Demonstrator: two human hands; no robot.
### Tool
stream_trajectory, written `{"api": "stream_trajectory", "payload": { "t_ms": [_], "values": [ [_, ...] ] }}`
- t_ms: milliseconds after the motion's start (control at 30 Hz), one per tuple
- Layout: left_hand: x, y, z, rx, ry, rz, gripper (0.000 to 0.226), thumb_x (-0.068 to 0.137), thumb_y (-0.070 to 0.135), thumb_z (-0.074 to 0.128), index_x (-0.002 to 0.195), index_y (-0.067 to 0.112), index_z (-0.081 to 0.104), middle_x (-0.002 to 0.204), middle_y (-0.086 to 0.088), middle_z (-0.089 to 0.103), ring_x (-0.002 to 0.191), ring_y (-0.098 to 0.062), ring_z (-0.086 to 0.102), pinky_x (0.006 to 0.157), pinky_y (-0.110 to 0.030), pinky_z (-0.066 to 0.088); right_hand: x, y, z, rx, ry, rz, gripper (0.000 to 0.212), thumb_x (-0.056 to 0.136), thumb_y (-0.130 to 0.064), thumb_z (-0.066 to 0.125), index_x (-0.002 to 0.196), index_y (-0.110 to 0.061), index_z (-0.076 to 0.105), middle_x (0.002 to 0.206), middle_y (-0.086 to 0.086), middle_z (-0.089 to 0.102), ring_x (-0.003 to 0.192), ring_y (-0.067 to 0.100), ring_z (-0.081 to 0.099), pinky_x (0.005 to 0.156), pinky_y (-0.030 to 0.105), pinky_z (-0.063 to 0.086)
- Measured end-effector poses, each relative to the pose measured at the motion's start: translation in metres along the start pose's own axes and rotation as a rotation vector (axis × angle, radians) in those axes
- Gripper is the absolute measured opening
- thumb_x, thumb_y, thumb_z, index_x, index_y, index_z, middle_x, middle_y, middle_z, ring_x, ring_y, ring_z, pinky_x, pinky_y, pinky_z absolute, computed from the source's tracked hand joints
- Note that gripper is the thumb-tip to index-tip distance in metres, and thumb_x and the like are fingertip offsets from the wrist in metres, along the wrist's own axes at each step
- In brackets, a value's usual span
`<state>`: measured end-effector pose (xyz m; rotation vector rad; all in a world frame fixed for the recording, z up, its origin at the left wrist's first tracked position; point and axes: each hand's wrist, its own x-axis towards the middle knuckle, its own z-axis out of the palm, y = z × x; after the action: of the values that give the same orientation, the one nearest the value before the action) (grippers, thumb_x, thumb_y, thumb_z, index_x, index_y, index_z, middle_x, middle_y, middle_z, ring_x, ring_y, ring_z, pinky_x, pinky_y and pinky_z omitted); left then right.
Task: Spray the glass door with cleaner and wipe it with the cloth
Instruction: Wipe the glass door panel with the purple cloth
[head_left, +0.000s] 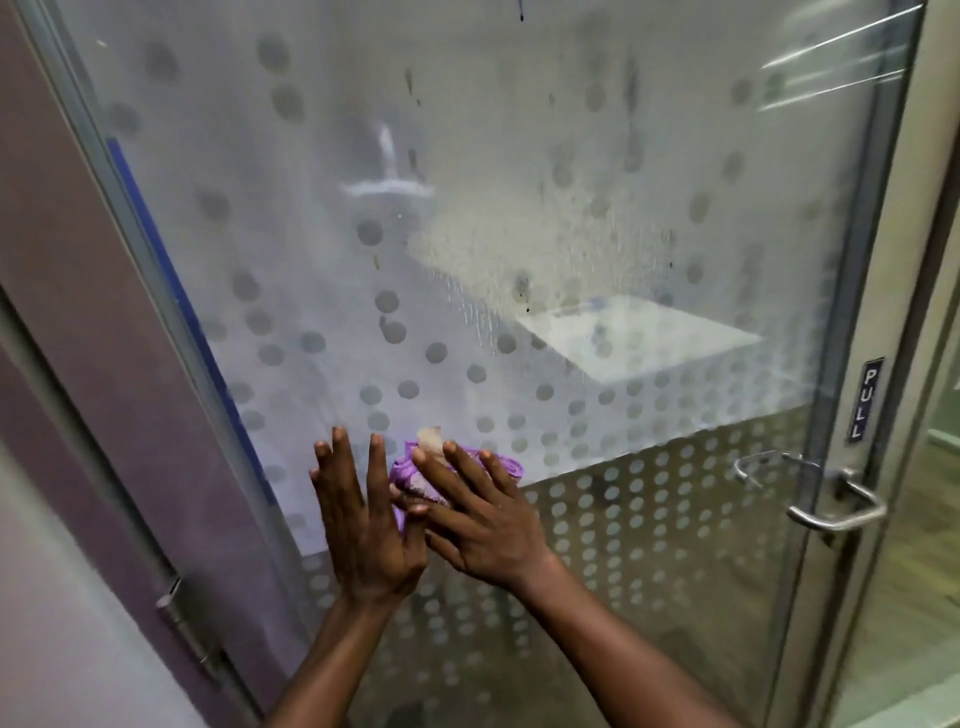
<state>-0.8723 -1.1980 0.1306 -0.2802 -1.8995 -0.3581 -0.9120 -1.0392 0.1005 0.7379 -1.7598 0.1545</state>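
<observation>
The glass door (519, 218) fills the view, frosted with a pattern of dots and streaked with running droplets of cleaner in its upper right part. A purple cloth (405, 470) is bunched against the glass low in the middle. My right hand (478, 519) lies flat over the cloth, fingers spread, pressing it to the door. My left hand (363, 525) is flat on the glass just left of the cloth, fingers apart, its thumb touching the cloth's edge. No spray bottle is in view.
A metal lever handle (841, 506) sits at the door's right edge, with a "PULL" label (865, 400) above it. A metal door frame (156, 291) and hinge (182, 623) run down the left, beside a purple wall (62, 208).
</observation>
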Motion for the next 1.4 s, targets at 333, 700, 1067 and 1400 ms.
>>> {"api": "stream_trajectory", "payload": {
  "t_ms": [333,700,1067,1400],
  "values": [
    [0.074,0.034,0.016,0.236,-0.014,0.102,0.081,0.102,0.064,0.03,0.167,0.02,0.009,0.177,-0.009,-0.004,0.165,-0.031,-0.005,0.133,-0.046,-0.005,0.025,0.078,-0.037,0.006,0.335,1.003,0.058,0.109,-0.045,0.028,0.162,-0.021,0.029,0.17,0.021,0.022,0.159,0.039,0.018,0.126,0.054,0.02],
    [0.069,0.032,0.033,0.37,0.02,0.07,0.085,0.102,0.067,0.022,0.167,0.013,0.011,0.176,-0.016,-0.001,0.164,-0.035,-0.003,0.133,-0.051,-0.004,0.045,0.065,-0.039,0.106,0.364,0.984,0.07,0.108,-0.051,0.026,0.161,-0.005,0.025,0.171,0.019,0.018,0.16,0.038,0.015,0.129,0.054,0.015],
    [0.07,0.03,0.034,0.326,0.048,0.077,0.084,0.103,0.064,0.019,0.167,0.01,0.012,0.175,-0.02,0.003,0.163,-0.041,0.001,0.132,-0.056,-0.001,0.036,0.169,-0.068,-0.156,0.082,0.069,0.059,0.104,-0.049,0.047,0.159,-0.029,0.039,0.17,0.008,0.031,0.161,0.031,0.02,0.131,0.048,0.005],
    [0.073,0.035,0.033,0.378,0.01,0.061,0.086,0.102,0.066,0.022,0.166,0.01,0.014,0.175,-0.021,0.003,0.163,-0.042,0.001,0.132,-0.056,-0.001,0.043,0.221,-0.105,0.109,0.505,1.382,0.067,0.104,-0.042,0.029,0.165,-0.015,0.018,0.174,0.009,0.011,0.162,0.032,0.008,0.129,0.057,0.013]
  ]
}}
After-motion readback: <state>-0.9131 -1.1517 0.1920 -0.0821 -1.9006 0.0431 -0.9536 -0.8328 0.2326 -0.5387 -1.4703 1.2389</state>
